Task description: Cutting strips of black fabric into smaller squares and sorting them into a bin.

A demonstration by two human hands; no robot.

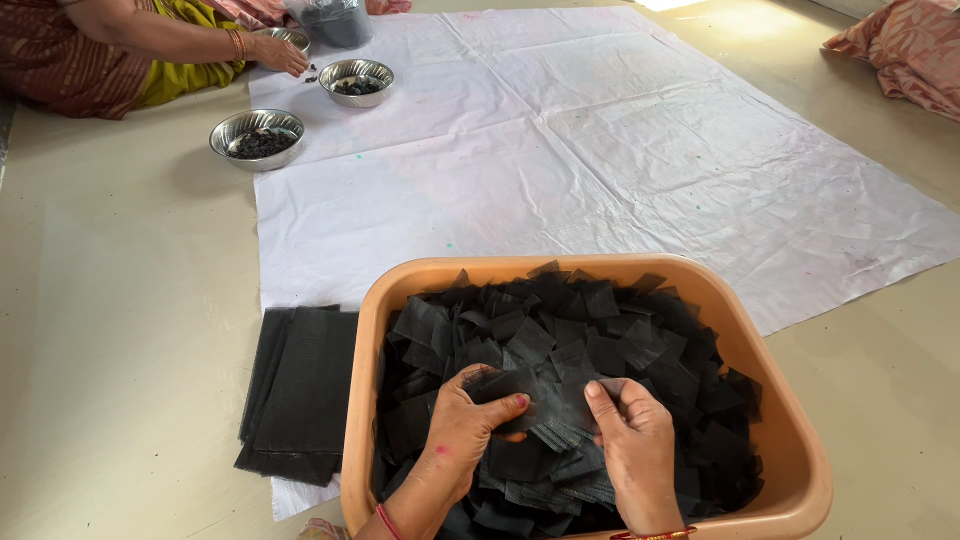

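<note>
An orange plastic tub (400, 290) in front of me is full of small black mesh fabric squares (560, 330). Both my hands are inside it. My left hand (462, 435) and my right hand (635, 450) pinch the same small stack of black squares (545, 400) between thumbs and fingers, at the near middle of the tub. A red thread is on my left wrist and bangles are on my right wrist.
A pile of larger black mesh sheets (300, 390) lies left of the tub on a white floor sheet (600, 150). At the far left another person's hand (280, 55) reaches by two steel bowls (257, 138) (356, 80) holding dark bits. A pink cloth (900, 50) lies far right.
</note>
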